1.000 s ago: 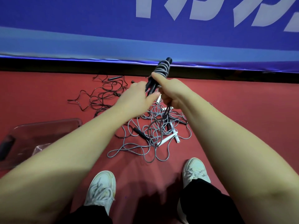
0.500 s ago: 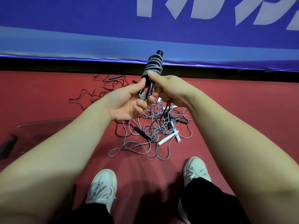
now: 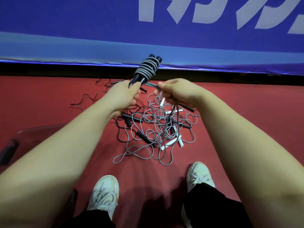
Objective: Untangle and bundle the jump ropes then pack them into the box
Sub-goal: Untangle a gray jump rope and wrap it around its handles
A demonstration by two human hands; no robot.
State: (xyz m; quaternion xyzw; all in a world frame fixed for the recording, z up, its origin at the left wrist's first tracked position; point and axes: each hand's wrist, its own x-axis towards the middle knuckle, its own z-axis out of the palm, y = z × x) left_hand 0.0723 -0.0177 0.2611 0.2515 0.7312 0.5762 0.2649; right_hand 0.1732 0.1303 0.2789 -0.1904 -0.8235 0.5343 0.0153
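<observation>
My left hand (image 3: 122,97) grips the lower ends of two black handles with grey rope coiled round their upper part, the bundled jump rope (image 3: 147,67), held tilted up to the right. My right hand (image 3: 176,91) pinches the loose grey rope end (image 3: 150,84) that leads off the coil; more strands hang down from that hand. Below, a tangled pile of jump ropes (image 3: 156,129) with grey and black cords and black and white handles lies on the red floor. A clear plastic box (image 3: 32,134) sits at the left, partly behind my left forearm.
A blue banner (image 3: 98,30) with white lettering runs along the far wall above a black base strip. My two white sneakers (image 3: 105,193) stand on the red floor just in front of the pile. A dark handle-like object (image 3: 9,150) shows at the box's left end.
My hands have drawn apart. The left hand now holds the handles alone, the right hand has moved off the coil to the right, pulling the rope end sideways. The bundle tilts more to the right.
</observation>
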